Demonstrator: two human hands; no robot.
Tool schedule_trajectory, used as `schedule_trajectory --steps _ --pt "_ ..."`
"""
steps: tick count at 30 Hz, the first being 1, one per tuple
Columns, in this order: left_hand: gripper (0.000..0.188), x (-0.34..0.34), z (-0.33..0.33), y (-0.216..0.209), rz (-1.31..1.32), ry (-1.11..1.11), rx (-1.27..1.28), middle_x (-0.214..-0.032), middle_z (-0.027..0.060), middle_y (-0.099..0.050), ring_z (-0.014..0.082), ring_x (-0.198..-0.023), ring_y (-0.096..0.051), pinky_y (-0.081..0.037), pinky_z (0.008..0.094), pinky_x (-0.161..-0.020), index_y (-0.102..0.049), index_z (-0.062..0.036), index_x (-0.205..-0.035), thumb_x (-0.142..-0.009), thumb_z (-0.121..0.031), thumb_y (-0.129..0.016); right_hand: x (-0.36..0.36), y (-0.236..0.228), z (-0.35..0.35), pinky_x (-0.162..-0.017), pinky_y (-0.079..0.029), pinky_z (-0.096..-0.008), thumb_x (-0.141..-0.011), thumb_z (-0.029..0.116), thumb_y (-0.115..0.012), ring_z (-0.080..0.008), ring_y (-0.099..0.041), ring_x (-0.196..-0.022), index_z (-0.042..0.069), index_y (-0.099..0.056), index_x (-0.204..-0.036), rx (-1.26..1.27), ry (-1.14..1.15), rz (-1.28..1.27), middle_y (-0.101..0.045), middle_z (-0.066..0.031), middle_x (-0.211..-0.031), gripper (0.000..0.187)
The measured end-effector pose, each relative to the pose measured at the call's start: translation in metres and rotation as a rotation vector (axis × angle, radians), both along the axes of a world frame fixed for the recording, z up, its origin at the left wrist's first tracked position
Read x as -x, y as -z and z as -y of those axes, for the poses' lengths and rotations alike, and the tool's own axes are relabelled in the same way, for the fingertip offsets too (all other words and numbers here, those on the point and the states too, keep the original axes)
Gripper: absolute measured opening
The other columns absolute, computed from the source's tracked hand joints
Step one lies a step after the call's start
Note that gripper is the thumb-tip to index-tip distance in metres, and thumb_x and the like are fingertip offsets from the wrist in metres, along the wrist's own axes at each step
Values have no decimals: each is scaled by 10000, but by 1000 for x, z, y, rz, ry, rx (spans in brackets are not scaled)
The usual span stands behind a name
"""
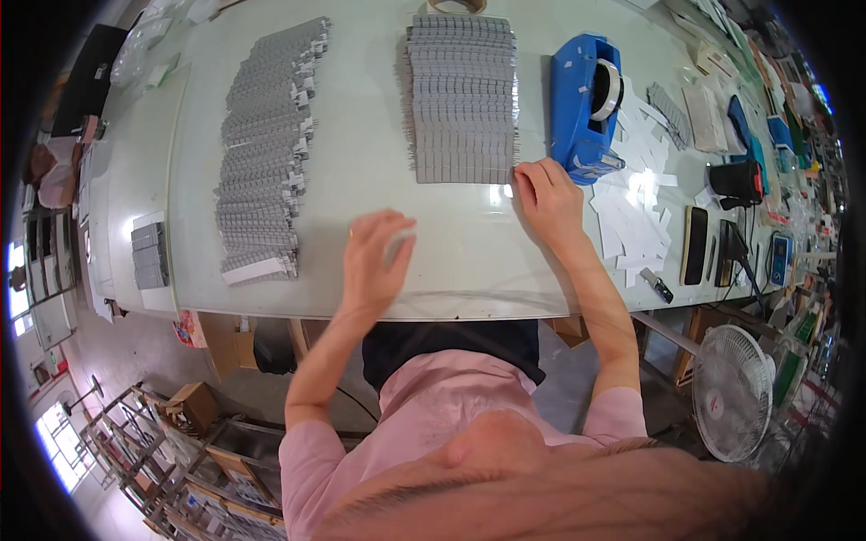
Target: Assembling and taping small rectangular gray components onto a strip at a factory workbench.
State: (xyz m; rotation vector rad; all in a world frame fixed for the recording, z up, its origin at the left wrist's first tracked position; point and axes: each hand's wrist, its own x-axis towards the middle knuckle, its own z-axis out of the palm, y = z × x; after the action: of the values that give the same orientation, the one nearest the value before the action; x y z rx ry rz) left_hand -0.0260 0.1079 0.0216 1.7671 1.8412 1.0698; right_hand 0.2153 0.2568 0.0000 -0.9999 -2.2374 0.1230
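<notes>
A long overlapping row of grey gridded pieces (463,108) lies on the table in front of me. At its near right corner is my right hand (552,200), fingers closed in a pinch; whatever is between the fingertips is too small to make out. My left hand (372,261) hovers over the bare tabletop, left of and nearer than that row. Its thumb and fingers are curved and apart, holding nothing. A second, more uneven row of grey pieces (266,149) with white tabs runs along the left.
A blue tape dispenser (577,108) stands right of the middle row, beside scattered white paper strips (636,212). Farther right lie a phone (694,245) and a black box (736,183). A small grey stack (150,255) sits far left. A fan (732,392) stands below the table's right end.
</notes>
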Motion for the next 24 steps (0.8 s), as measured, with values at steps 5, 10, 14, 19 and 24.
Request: schedule_trajectory --steps 5,10,14,19,24 --pt "113 27 -65 13 41 -62 -143 -936 81 -617 291 -918 -575 -466 389 -816 -682 -60 -910 -812 -38 -733 0 -1 -1 -609 -506 -327 -823 42 -703 -222 -624 -780 79 -640 -899 7 -14 -11 -590 -40 -836 105" --pt "84 32 -82 19 3 14 -112 -890 68 -618 268 -881 -566 -456 378 -786 -677 -55 -869 -807 -34 -730 1 -2 0 -625 -516 -346 -842 51 -696 -264 -640 -752 80 -655 -912 48 0 -9 -624 -62 -849 86" --pt "86 33 -86 23 -14 38 -115 -870 60 -622 260 -861 -562 -447 374 -767 -679 -57 -860 -797 -41 -735 -1 -2 -1 -624 -515 -345 -843 50 -694 -262 -640 -751 77 -654 -915 50 -1 -6 -624 -63 -849 87" --pt "87 33 -87 25 -24 47 -108 -865 51 -628 259 -857 -560 -441 374 -757 -682 -59 -857 -792 -46 -739 0 -2 -1 -621 -514 -342 -843 46 -693 -261 -641 -746 74 -653 -917 61 -1 -10 -625 -61 -847 89" --pt "91 34 -88 25 -33 54 -122 -862 46 -630 260 -850 -561 -439 375 -756 -686 -60 -853 -785 -41 -743 0 -2 -1 -618 -514 -337 -842 45 -695 -256 -642 -744 75 -654 -917 66 -1 -5 -626 -57 -846 91"
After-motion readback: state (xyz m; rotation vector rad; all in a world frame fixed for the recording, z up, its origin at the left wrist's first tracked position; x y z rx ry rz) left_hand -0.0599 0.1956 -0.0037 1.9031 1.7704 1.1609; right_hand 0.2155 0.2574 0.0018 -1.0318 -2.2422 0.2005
